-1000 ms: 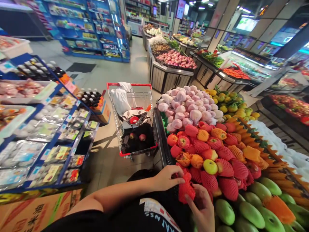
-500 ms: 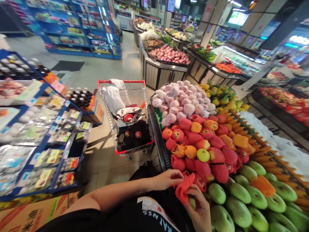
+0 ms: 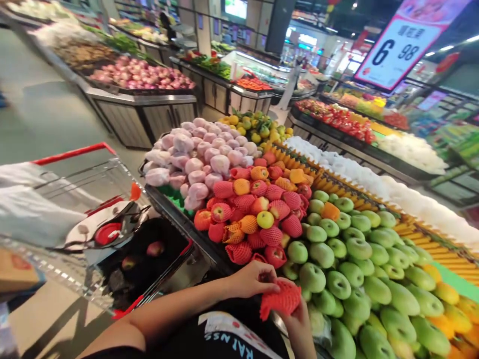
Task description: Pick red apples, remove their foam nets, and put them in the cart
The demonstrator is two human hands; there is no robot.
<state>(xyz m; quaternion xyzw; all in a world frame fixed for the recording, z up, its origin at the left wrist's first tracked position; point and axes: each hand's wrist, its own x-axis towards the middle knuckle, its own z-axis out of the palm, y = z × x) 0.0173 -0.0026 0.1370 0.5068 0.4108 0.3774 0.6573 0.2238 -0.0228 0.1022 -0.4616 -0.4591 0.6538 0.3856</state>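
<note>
Here the fruit display (image 3: 239, 252) takes most of the view, a long sloping stand with pale wrapped fruit at the far end, then red and orange netted apples (image 3: 258, 219), then a wide field of green mangoes (image 3: 352, 259). To the left stands the shopping cart (image 3: 75, 154), and two loose apples (image 3: 155, 248) lie in its dark bottom. Just in front of the stand's near edge, both hands meet on one red foam net (image 3: 280, 299). The left hand (image 3: 249, 279) pinches the net's upper edge with closed fingers, and the right hand (image 3: 297, 319) cups it from below, fingers wrapped around. I cannot tell if fruit is still inside the net. The risk, I think, is that fruit slips out of the loose net and rolls to the floor, or that an elbow pushes the piled apples and starts a slide.
</note>
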